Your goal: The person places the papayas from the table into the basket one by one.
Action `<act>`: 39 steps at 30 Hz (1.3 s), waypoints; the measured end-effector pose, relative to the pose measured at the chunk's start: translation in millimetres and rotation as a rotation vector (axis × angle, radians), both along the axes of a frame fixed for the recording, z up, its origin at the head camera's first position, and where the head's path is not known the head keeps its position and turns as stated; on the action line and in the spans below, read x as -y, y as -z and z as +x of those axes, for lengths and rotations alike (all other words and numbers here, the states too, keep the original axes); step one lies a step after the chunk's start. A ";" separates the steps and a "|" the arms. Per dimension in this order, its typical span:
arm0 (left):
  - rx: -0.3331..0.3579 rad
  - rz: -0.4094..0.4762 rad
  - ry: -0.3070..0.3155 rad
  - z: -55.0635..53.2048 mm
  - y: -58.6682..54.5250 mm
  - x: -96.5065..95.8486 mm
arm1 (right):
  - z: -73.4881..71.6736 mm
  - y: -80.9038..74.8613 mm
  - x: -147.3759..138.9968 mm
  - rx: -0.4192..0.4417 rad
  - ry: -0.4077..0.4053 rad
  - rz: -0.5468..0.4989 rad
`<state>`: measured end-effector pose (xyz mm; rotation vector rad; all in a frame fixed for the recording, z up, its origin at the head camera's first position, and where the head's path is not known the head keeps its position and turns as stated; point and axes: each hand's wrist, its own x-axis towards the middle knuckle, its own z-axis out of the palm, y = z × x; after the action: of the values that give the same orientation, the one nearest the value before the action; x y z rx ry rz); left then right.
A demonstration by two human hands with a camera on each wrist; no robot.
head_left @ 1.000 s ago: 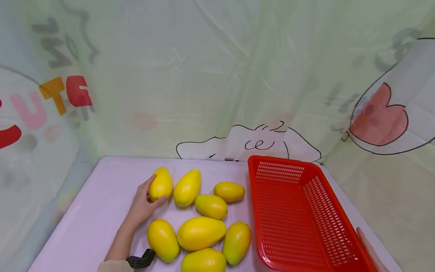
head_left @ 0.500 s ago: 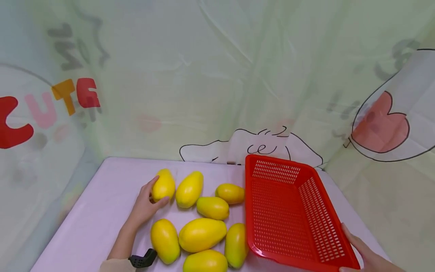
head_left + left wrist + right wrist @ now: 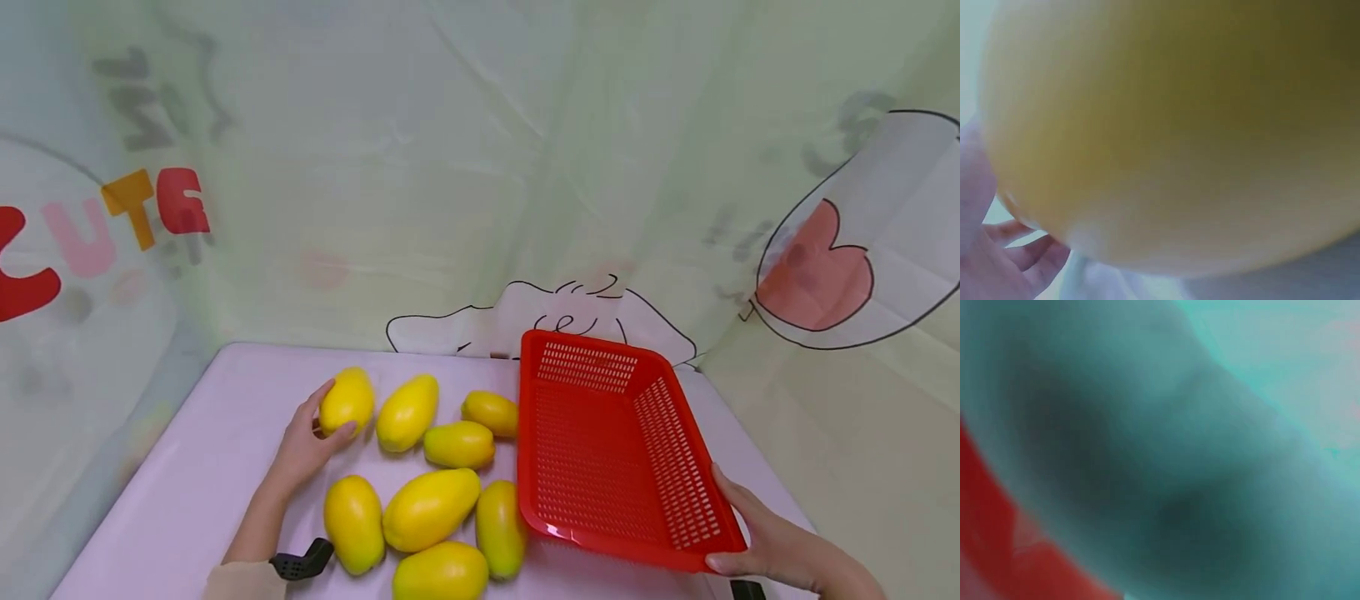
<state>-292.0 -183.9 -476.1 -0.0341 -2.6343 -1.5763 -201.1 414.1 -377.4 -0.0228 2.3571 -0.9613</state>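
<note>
My left hand [image 3: 311, 437] curls its thumb and fingers around a yellow mango [image 3: 349, 402] at the back left of the group. In the left wrist view that mango [image 3: 1166, 137] fills most of the picture, with a few fingers showing below it. At the right, my right hand [image 3: 768, 533] grips the near right corner of a red plastic basket [image 3: 525, 467], thumb at the front rim and fingers along the side. The basket stands slightly askew with nothing in it. The right wrist view is mostly a blurred close-up, with red at the lower left.
Several more mangoes lie on the table [image 3: 187, 500] between my hands. One small mango [image 3: 490, 413] and a greenish mango [image 3: 501, 529] sit close against the basket's left side. Printed curtains [image 3: 375, 183] surround the table at the back and sides.
The red basket has shifted left toward the mangoes and turned a little. My right hand came further into view and now grips its corner. My left hand has stayed around the same mango.
</note>
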 end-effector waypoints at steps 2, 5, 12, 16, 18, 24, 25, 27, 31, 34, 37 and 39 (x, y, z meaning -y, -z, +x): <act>-0.001 0.023 -0.001 -0.5 -3.3 0.0 | -2.5 -1.4 1.1 -0.073 -0.050 0.044; 0.011 0.049 -0.008 1.9 -10.3 1.0 | -4.3 -3.8 5.1 -0.146 -0.083 0.068; -0.021 0.068 -0.068 16.5 -34.9 20.7 | -14.0 -3.4 23.4 -0.195 -0.074 0.046; -0.073 0.082 -0.078 22.3 -48.4 25.7 | -16.5 -1.9 25.8 -0.215 -0.066 0.058; -0.094 0.081 -0.068 24.0 -54.8 23.5 | -14.6 -2.4 24.0 -0.214 -0.062 0.065; -0.128 0.055 -0.059 31.7 -74.8 16.2 | -11.2 -6.2 20.6 -0.212 -0.068 0.060; -0.132 0.048 -0.062 34.1 -79.2 16.7 | -11.7 -6.6 21.7 -0.214 -0.070 0.053; -0.143 0.038 -0.066 39.1 -87.9 17.9 | -12.8 -7.6 23.4 -0.207 -0.071 0.056; -0.169 0.025 -0.075 46.7 -101.0 20.2 | -14.4 -10.2 25.0 -0.206 -0.076 0.068; -0.184 0.020 -0.087 50.8 -106.9 20.0 | -13.8 -12.4 25.1 -0.206 -0.078 0.083; -0.189 0.019 -0.089 55.3 -112.1 17.7 | -12.5 -13.9 25.0 -0.193 -0.073 0.088; -0.196 0.015 -0.092 60.1 -116.0 14.8 | -12.5 -14.1 25.6 -0.193 -0.075 0.089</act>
<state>-231.9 -198.6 -360.1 -0.0625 -2.4397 -1.4817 -213.6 388.5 -363.2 -0.1754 2.5530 -0.8509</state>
